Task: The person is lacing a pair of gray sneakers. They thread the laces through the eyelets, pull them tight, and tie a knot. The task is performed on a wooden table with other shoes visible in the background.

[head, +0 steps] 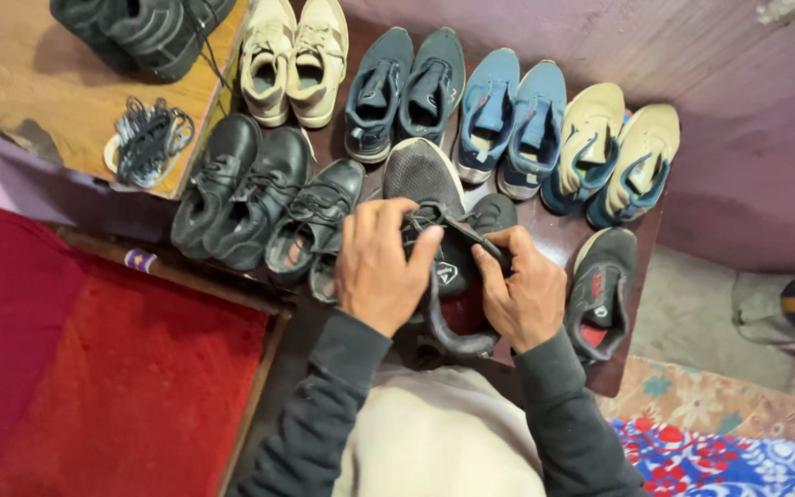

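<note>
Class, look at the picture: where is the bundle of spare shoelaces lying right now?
In the head view, the bundle of shoelaces lies upper left on the wooden board, just left of the black leather shoes and below a black sneaker.

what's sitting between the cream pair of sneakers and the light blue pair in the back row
In the head view, a dark teal pair of sneakers stands between the cream pair and the light blue pair, side by side in the row.
</note>
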